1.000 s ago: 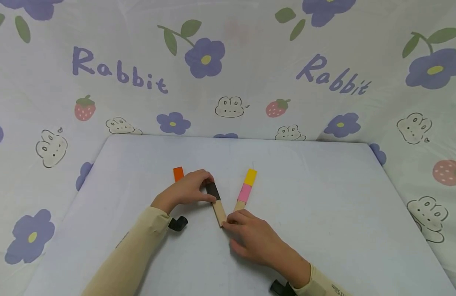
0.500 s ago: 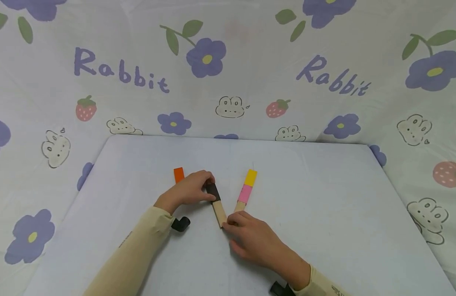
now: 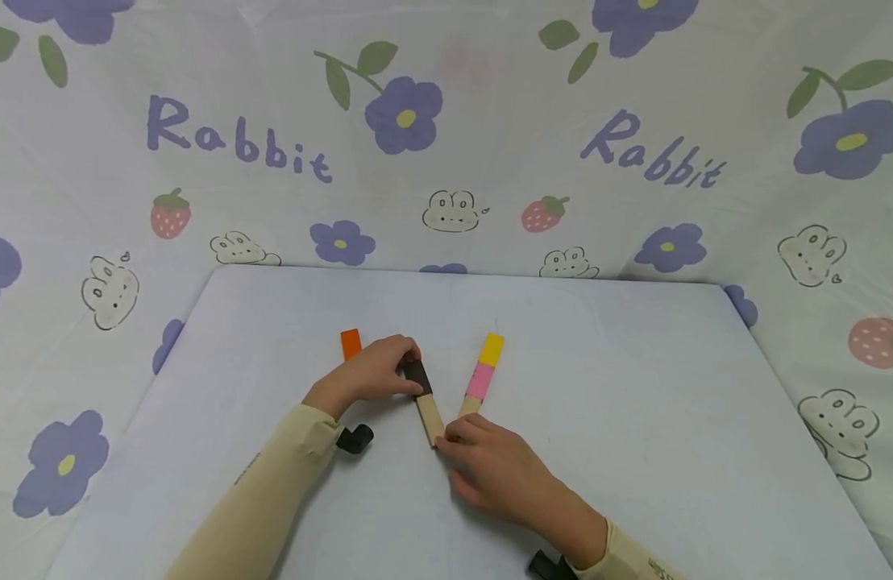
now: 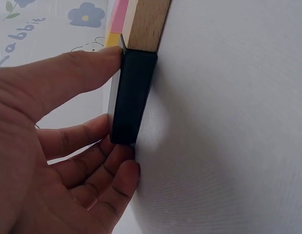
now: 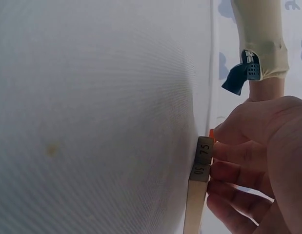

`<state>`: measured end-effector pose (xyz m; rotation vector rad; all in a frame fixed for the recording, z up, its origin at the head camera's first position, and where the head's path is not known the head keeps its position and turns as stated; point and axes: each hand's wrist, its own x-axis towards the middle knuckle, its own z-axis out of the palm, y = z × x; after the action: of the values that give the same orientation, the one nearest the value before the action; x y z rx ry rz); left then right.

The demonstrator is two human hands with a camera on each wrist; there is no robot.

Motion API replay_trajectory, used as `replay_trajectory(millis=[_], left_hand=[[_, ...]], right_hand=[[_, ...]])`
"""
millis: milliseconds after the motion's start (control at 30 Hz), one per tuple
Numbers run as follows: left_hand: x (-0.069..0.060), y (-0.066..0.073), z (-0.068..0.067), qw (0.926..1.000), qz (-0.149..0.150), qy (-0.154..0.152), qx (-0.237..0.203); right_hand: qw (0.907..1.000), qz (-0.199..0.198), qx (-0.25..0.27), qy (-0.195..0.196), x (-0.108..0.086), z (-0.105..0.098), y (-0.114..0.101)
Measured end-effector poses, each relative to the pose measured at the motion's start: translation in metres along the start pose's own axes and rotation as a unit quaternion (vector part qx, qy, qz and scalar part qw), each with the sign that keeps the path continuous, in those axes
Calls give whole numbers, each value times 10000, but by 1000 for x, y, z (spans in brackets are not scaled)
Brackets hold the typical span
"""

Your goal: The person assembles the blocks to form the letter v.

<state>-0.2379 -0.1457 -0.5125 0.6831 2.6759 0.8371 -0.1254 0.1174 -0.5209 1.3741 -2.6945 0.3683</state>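
Note:
In the head view, my left hand holds a black block between thumb and fingers. In the left wrist view, the thumb lies near one end of it and fingertips curl at the other. A plain wooden block continues in line from the black one. My right hand bends its fingers over the near ends of this block and a second plain wooden block, which together form a V. Their end faces, marked 75 and 50, meet in the right wrist view. My right fingers partly hide the second block.
A pink block and a yellow block extend the right branch of the V. Part of an orange block shows behind my left hand. All lie on a white-covered table, before a patterned cloth.
The blocks and both hands keep practically the same positions. The head view has shifted very slightly.

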Motion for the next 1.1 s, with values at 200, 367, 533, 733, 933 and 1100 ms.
replay_trajectory(millis=[200, 367, 533, 733, 933, 1100], left_hand=[[1, -1, 0, 10000, -48, 31, -16], [2, 2, -1, 10000, -39, 43, 4], [1, 5, -1, 9999, -114, 94, 88], [0, 3, 0, 9994, 20, 295, 155], [-4, -11, -9, 9967, 100, 744, -298], [-15, -33, -23, 9906, 166, 1227, -577]], right_hand=[[10000, -31, -47, -10, 1, -1, 1], [10000, -34, 1, 66, 1, -3, 1], [10000, 2, 43, -13, 1, -4, 0], [9999, 35, 72, -91, 1, -2, 0], [9999, 65, 20, -85, 0, -3, 1], [9999, 57, 99, -12, 0, -2, 0]])
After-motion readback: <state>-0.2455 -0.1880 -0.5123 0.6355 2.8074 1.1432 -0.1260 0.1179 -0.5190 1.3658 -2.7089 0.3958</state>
